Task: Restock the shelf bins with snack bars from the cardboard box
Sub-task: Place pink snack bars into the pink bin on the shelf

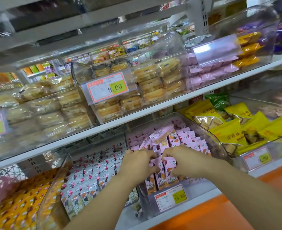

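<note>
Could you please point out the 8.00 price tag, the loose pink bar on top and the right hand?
8.00 price tag [108,87]: head view, centre.
loose pink bar [162,133]: head view, mid-wrapper.
right hand [186,161]: head view, its back.

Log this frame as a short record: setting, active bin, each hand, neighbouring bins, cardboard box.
setting: shop shelves with clear bins
active bin: pink snack bars, lower shelf, middle
left hand: grips pink bars at the bin's front
right hand: pinches pink bars beside the left
neighbours: white bars to the left, yellow packs to the right
cardboard box: not in view
</note>
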{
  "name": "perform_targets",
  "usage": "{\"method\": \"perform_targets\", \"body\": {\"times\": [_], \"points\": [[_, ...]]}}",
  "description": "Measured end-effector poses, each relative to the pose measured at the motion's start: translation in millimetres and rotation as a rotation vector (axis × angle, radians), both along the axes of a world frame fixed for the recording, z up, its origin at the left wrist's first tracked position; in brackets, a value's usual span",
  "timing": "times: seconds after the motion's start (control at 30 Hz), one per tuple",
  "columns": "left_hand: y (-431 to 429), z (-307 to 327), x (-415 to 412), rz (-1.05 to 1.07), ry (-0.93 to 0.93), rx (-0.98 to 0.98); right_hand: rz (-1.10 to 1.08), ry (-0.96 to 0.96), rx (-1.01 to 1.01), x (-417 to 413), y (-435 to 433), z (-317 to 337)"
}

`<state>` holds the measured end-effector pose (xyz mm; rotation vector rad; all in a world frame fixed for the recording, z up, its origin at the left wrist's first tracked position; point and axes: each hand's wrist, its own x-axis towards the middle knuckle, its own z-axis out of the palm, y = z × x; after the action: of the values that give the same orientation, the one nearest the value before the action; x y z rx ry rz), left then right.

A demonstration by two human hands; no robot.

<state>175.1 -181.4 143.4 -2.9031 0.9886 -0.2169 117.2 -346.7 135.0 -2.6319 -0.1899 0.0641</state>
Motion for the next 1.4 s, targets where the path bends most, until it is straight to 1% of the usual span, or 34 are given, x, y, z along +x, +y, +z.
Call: {"method": "perform_targets", "body": {"times": [0.23,0.33,0.5,0.6,0.7,0.8,0.87,1.0,1.17,1.3,1.4], "points": [[5.5,0.8,-0.1,-0.024,0.039,0.023,0.036,0.007,-0.012,1.4,8.8,1.0],[7.7,2.8,-1.7,-0.026,0.063,0.092,0.037,0.018,-0.033,1.0,11.9,1.6],[6.6,4.8,-1.4,-0.027,0.027,0.259,0.047,0.006,-0.067,1.6,15.8,2.4],[5.5,2.7,-0.7,-0.019,0.030,0.294,0.030,-0.026,-0.105,2.7,17.5,2.9],[5.2,-1.5,0.6,0.006,0.055,0.271,0.007,-0.052,-0.155,3.8,19.6,3.5],[6.7,-3.6,1.4,0.020,0.065,0.249,-0.019,-0.061,-0.155,3.7,21.3,3.5],[8.9,-3.0,0.9,0.016,0.063,0.245,-0.037,-0.077,-0.105,1.9,17.7,9.9],[13.6,-1.3,-0.5,0.035,0.082,0.194,-0.032,-0.139,0.055,-1.2,6.5,27.4],[14.1,-1.2,-2.3,0.047,0.091,0.144,-0.013,-0.195,0.113,4.3,5.1,25.8],[14.8,0.0,-2.6,0.052,0.110,0.116,0.007,-0.233,0.098,7.3,4.9,23.4],[15.2,1.3,-4.4,0.062,0.118,0.098,0.025,-0.229,0.049,12.2,7.6,14.0]]}}
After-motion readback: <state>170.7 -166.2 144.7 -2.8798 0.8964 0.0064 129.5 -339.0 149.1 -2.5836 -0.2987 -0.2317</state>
